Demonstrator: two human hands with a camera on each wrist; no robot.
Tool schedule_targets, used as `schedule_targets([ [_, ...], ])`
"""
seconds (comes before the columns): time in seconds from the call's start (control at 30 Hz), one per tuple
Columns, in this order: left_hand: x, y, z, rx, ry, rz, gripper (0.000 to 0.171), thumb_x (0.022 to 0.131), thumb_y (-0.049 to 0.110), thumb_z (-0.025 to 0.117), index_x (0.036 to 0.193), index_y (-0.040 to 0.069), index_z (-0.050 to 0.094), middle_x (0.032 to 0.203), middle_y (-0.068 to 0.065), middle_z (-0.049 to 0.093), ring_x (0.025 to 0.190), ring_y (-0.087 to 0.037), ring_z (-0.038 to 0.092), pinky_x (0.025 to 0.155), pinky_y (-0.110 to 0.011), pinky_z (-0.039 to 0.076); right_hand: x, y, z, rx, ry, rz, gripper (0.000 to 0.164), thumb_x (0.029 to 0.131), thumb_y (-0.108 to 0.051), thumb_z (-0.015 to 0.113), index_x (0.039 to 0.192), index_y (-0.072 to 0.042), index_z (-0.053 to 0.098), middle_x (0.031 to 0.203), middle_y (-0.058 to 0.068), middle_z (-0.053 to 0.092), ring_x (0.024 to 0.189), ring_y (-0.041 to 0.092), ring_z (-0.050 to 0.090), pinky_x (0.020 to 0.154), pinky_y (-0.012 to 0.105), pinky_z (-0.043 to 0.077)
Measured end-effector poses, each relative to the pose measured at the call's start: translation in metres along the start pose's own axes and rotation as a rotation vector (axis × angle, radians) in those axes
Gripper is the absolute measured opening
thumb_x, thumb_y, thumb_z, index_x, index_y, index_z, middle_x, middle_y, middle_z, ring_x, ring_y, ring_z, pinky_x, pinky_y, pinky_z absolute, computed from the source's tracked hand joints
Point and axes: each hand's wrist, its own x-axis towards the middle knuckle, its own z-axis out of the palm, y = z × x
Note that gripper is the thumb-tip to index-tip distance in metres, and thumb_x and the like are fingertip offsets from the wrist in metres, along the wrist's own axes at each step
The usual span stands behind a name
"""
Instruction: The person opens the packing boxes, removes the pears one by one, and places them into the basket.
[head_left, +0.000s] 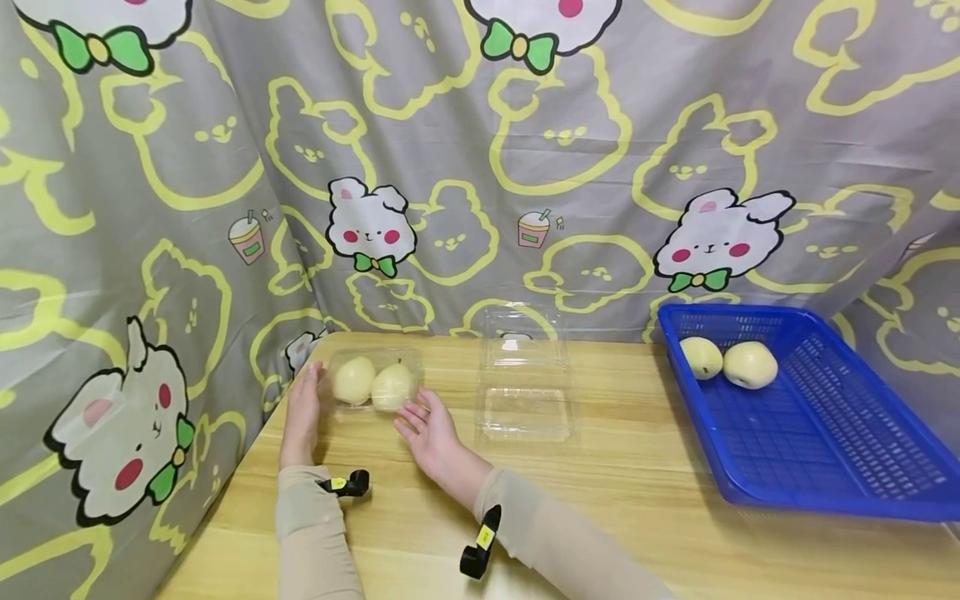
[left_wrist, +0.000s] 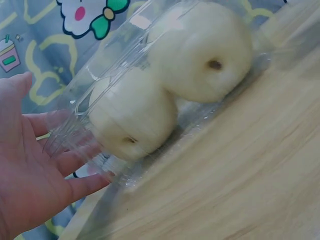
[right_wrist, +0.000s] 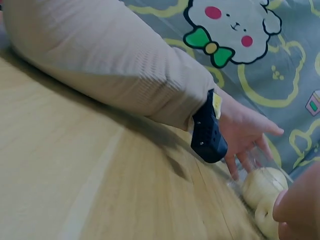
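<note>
The left hand [head_left: 303, 408], fingers outstretched, touches one end of a clear plastic box [head_left: 377, 357] holding two pale-yellow pears [head_left: 354, 380]; the right hand [head_left: 435, 433], fingers relaxed, is at its near right corner; the box lies between them.

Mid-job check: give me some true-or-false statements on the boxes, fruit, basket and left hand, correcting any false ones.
1. The clear plastic box between the left hand and right hand holds two round pale-yellow fruits. True.
2. The second clear plastic box has its lid closed. False: its lid stands raised.
3. The blue rectangular plastic basket is right of both boxes in the head view. True.
4. The basket shows five fruits. False: two pale-yellow ones show.
5. The left hand grips a bare fruit. False: its fingers are at the box's end, clear plastic between them and the fruit.
</note>
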Motion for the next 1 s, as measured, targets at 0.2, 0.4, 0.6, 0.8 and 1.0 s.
schedule_targets([
  [0.2, 0.01, -0.013, 0.002, -0.028, -0.038, -0.007, 0.064, 0.106, 0.042, 0.019, 0.154, -0.001, 0.02, 0.16, -0.022, 0.022, 0.15, -0.033, 0.021, 0.125, -0.043, 0.014, -0.013, -0.004, -0.005, -0.068, 0.007, -0.022, 0.056, 0.097, -0.025, 0.05, 0.142, 0.003, 0.034, 0.132, 0.022, 0.041, 0.132, 0.038, 0.042, 0.116, 0.048, 0.036],
  [0.4, 0.015, -0.019, 0.008, -0.043, -0.092, -0.017, 0.074, 0.102, 0.054, 0.021, 0.155, 0.004, 0.017, 0.162, -0.017, 0.019, 0.15, -0.032, 0.021, 0.124, -0.045, 0.018, -0.015, -0.007, -0.016, -0.293, 0.017, -0.102, 0.047, 0.097, -0.027, 0.047, 0.133, 0.004, 0.043, 0.13, 0.02, 0.047, 0.131, 0.037, 0.043, 0.114, 0.047, 0.038],
  [0.6, 0.015, -0.017, 0.014, -0.007, -0.114, -0.013, 0.071, 0.103, 0.052, 0.02, 0.155, 0.003, 0.018, 0.162, -0.018, 0.018, 0.149, -0.035, 0.022, 0.125, -0.045, 0.012, -0.007, -0.012, -0.027, -0.483, 0.07, -0.171, 0.066, 0.095, -0.032, 0.047, 0.151, -0.002, 0.028, 0.158, 0.021, 0.025, 0.145, 0.041, 0.024, 0.12, 0.056, 0.019],
  [0.8, 0.008, -0.006, 0.022, -0.015, -0.142, -0.04, 0.064, 0.106, 0.042, 0.02, 0.154, 0.001, 0.019, 0.162, -0.019, 0.017, 0.149, -0.036, 0.02, 0.125, -0.044, 0.012, 0.0, -0.017, -0.033, -0.542, 0.114, -0.212, 0.078, 0.095, -0.038, 0.047, 0.157, -0.009, 0.009, 0.165, 0.011, 0.005, 0.152, 0.038, 0.001, 0.119, 0.064, 0.0],
  [1.0, 0.006, 0.0, 0.033, -0.023, -0.163, -0.023, 0.065, 0.106, 0.042, 0.022, 0.153, -0.003, 0.02, 0.161, -0.023, 0.017, 0.148, -0.041, 0.02, 0.124, -0.048, 0.013, 0.01, -0.025, -0.034, -0.52, 0.135, -0.251, 0.08, 0.095, -0.035, 0.045, 0.158, -0.011, 0.002, 0.166, 0.01, 0.001, 0.153, 0.032, 0.0, 0.123, 0.054, 0.0],
])
